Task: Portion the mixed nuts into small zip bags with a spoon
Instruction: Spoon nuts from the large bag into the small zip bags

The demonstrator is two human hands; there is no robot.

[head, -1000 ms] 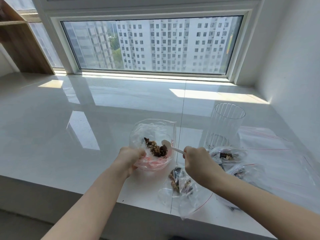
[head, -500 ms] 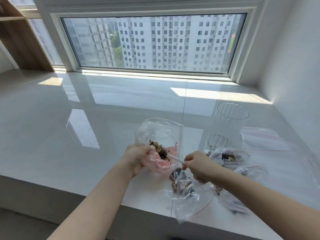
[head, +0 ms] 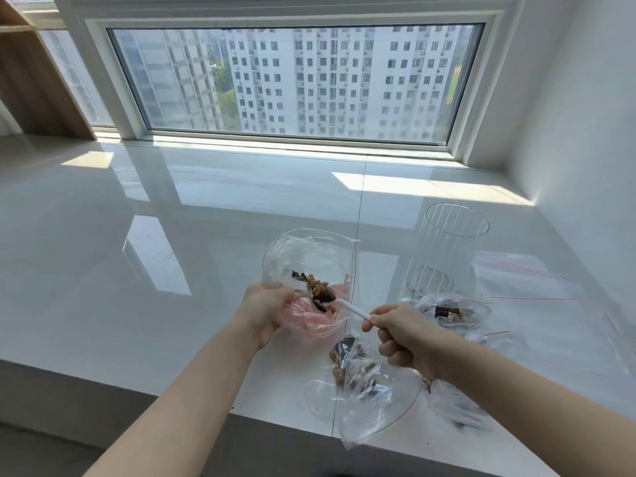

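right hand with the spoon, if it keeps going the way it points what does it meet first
The right hand points its white spoon up-left into the open bag that the left hand holds. It would likely first meet the mixed nuts inside, then the bag's far wall; depth is unclear.

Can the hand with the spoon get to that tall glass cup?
Probably yes. The glass cup stands just beyond the right hand, with only flat bags between, but that hand is busy holding the spoon.

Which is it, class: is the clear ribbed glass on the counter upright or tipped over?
Upright. The ribbed glass stands on its base on the counter, round rim facing up.
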